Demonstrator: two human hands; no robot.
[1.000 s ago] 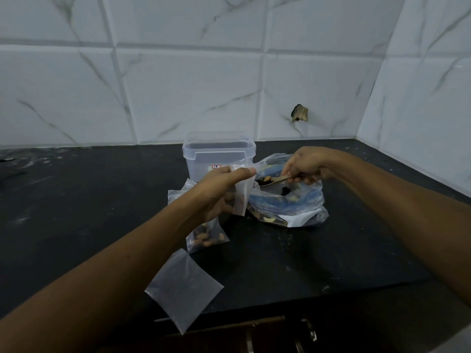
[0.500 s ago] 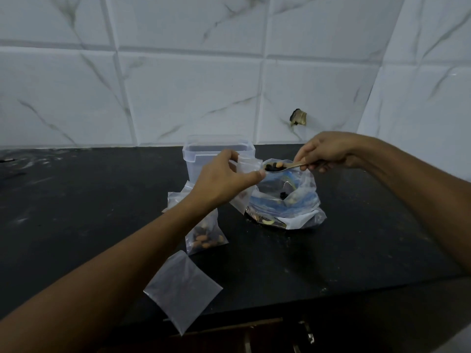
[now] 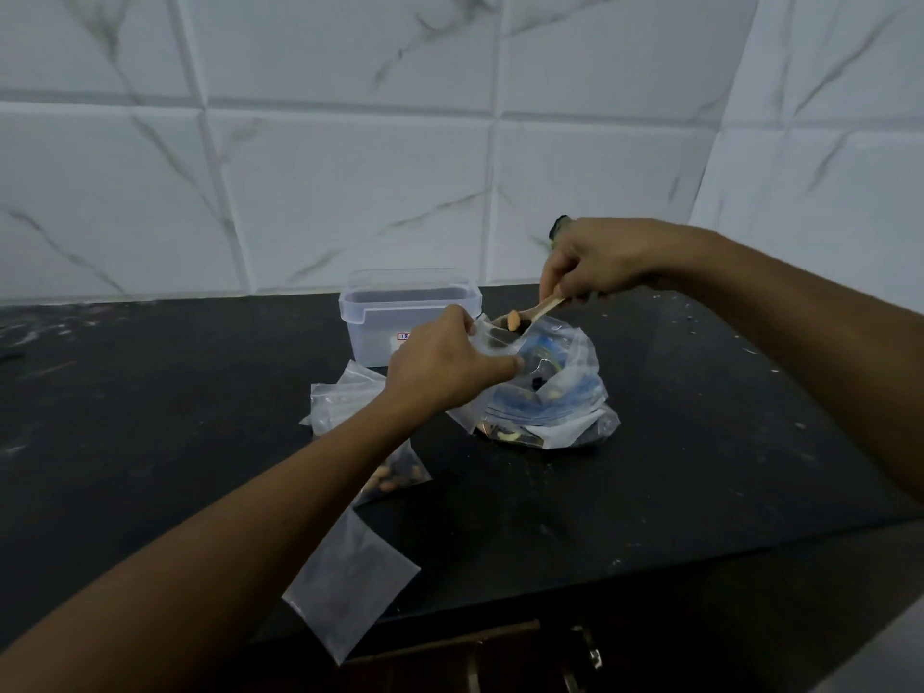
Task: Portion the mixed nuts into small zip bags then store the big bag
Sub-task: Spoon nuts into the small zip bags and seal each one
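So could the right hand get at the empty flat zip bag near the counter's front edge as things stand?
Probably not freely: the right hand holds the loaded spoon, and the left forearm crosses just above the empty bag.

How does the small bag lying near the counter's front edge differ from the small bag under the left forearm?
The small bag at the front edge lies flat and looks empty, while the small bag under the forearm bulges with nuts. The front-edge bag lies alone near the counter's front edge; the nut-filled one sits farther back, beside other small bags and partly hidden by the forearm. Both are small, clear plastic bags lying on the black counter, untouched by either hand.
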